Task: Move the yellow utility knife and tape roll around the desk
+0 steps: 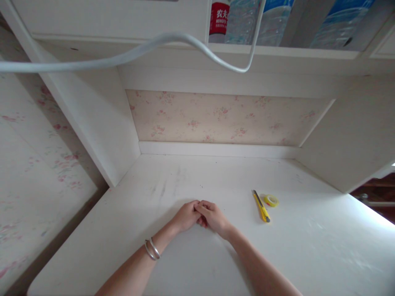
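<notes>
My left hand (186, 216) and my right hand (215, 217) are clasped together on the white desk (191, 263). Their fingers are curled in against each other, and no object shows between them. Some fingertips are hidden where the hands overlap. Two silver bangles (152, 249) circle my left wrist. To the right of my right hand, apart from it, lies a yellow utility knife (261, 206) with a dark end. Just beside the knife is a small roll of yellow tape (271, 200), lying flat.
Over the desk runs a white shelf unit (123, 24) holding plastic-wrapped bottles (274, 20) and a red-labelled bottle (219, 18). A white cable (173, 38) hangs across the upper view. White side panels (92, 102) and a floral-papered wall (212, 117) enclose the back.
</notes>
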Tool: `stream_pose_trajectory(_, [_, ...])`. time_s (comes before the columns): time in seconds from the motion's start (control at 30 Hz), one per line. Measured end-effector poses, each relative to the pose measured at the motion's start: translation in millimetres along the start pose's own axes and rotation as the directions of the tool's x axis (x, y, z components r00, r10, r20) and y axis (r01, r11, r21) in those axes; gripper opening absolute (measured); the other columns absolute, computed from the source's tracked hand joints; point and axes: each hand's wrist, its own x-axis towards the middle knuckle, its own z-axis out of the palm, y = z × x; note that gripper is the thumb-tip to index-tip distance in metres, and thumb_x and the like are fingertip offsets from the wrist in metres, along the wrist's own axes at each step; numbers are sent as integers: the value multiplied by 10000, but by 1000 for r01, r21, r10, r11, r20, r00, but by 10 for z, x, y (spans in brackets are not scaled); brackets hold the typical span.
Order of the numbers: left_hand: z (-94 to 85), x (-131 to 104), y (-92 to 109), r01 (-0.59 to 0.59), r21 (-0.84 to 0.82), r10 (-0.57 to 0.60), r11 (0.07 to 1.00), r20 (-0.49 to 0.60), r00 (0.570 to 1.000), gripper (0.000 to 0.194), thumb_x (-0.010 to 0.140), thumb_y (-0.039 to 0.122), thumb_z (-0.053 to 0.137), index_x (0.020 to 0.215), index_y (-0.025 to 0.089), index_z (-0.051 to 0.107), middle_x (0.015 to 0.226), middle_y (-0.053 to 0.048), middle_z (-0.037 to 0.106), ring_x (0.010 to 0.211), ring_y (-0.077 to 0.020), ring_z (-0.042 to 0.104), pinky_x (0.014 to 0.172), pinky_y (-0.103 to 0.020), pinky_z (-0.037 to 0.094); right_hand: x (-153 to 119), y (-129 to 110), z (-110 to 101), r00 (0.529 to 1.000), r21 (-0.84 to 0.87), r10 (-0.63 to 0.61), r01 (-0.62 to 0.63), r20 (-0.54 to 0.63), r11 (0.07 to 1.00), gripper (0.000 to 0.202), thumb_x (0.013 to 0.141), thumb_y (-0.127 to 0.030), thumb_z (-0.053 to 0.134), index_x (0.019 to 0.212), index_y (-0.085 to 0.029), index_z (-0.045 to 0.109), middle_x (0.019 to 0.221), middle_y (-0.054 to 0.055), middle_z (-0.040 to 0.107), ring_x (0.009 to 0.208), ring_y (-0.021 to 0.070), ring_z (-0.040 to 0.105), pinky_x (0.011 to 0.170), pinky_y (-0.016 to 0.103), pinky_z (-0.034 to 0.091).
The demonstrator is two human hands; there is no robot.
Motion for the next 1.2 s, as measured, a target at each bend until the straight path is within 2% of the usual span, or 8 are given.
stream_pose_trajectory(1.2, [8,7,-14,11,-1,-11,1000,-6,1000,147,711,171,378,742,141,518,579,-11,618,526,-123,575,519,-223,408,-9,-8,2,1000,-6,9,-9,-17,1000,425,788,-582,478,678,-172,490,501,-23,518,407,75,430,384,193,305])
